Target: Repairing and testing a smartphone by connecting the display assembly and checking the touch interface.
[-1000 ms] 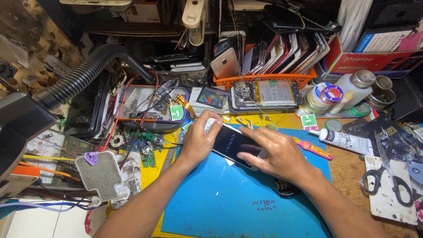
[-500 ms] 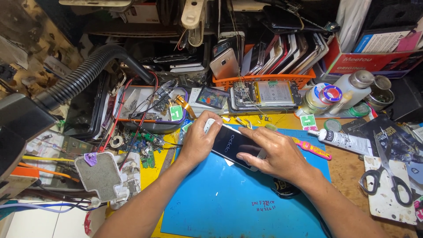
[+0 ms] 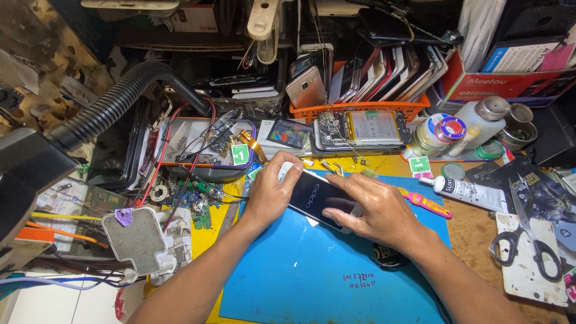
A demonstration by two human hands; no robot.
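The left hand closes its grip on the upper left end of the smartphone, and the right hand lies flat on the dark screen, fingers pressing its right end. The smartphone rests tilted on the blue mat on the counter. A pink-handled tool lies just beside the right hand; a white tube and scissors lie farther right.

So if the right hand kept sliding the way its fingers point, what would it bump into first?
The right hand points left across the phone, so it would probably meet the left hand gripping the phone's far end first. Depth is hard to judge.
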